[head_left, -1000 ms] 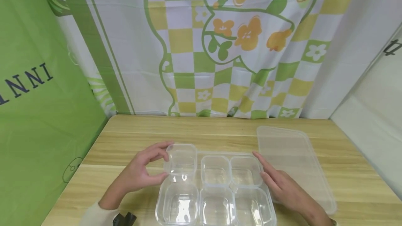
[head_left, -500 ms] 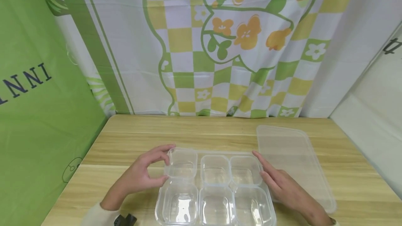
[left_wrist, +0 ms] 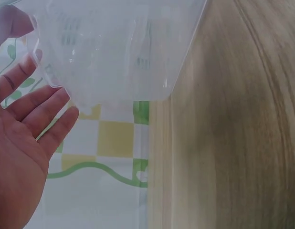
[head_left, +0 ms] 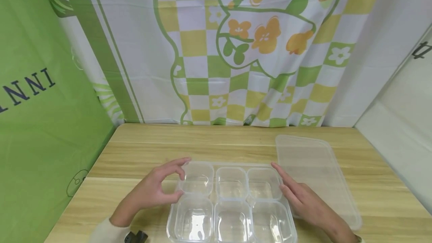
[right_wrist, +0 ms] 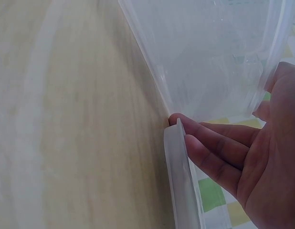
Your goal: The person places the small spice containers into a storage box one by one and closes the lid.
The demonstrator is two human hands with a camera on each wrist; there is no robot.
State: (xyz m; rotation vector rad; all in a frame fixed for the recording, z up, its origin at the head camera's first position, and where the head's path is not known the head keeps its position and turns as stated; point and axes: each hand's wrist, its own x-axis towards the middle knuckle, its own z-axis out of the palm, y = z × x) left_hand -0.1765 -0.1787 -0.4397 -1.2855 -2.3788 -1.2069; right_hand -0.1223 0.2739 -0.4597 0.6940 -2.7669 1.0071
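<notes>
A large clear plastic box (head_left: 293, 231) holds several small clear containers in two rows. My left hand (head_left: 156, 186) is at the back left corner, thumb and fingers on the edge of the small container (head_left: 197, 179) there, which sits level with its neighbours. In the left wrist view, the fingertips of the left hand (left_wrist: 28, 129) meet the clear plastic wall (left_wrist: 114, 52). My right hand (head_left: 303, 200) rests along the box's right side, index finger stretched along the back right corner. The right wrist view shows its fingers reaching under the box wall (right_wrist: 209, 57).
A flat translucent lid (head_left: 314, 175) lies on the wooden table (head_left: 152, 138) to the right of the box. A black device (head_left: 136, 236) is by the left sleeve. A patterned curtain (head_left: 229, 70) hangs behind the table, with a green cloth (head_left: 44, 141) at left.
The small container at the back left has come down and slightly toward me into the box, my left hand moving with it. My right hand has stayed in place.
</notes>
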